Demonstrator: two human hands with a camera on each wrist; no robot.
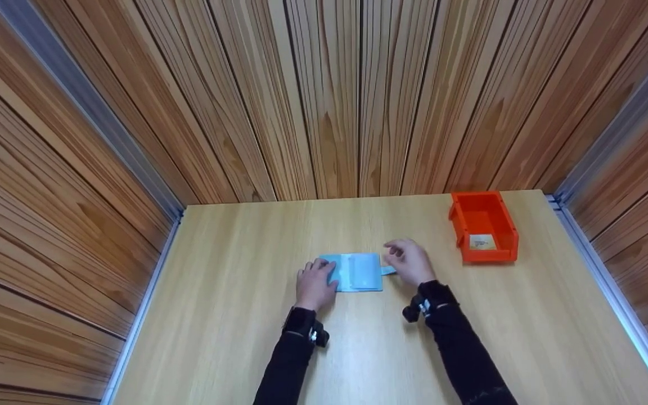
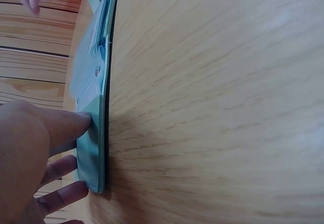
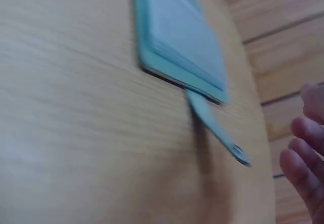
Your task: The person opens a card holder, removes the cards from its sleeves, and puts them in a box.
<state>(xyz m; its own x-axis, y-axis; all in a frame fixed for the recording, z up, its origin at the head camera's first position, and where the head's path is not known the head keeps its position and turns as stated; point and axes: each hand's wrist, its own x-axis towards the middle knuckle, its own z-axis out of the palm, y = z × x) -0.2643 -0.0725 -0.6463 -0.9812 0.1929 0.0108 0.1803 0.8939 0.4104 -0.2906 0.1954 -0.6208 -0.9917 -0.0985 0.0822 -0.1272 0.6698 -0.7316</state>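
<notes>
A light blue card wallet (image 1: 365, 272) lies unfolded on the wooden table, its clear-pocket side at the right. From that side sticks out a narrow snap strap (image 3: 216, 127). My left hand (image 1: 315, 284) rests on the wallet's left cover; in the left wrist view the thumb (image 2: 76, 124) presses the cover's inner face, with the other fingers spread by its end. Just right of the wallet is my right hand (image 1: 410, 262), holding nothing. Its loosely bent fingers (image 3: 304, 158) stand apart from the strap in the right wrist view.
An orange plastic bin (image 1: 484, 228) with a pale label stands at the back right of the table (image 1: 217, 315). Wood-panelled walls (image 1: 324, 101) close off the back and both sides, with metal rails along the table's side edges.
</notes>
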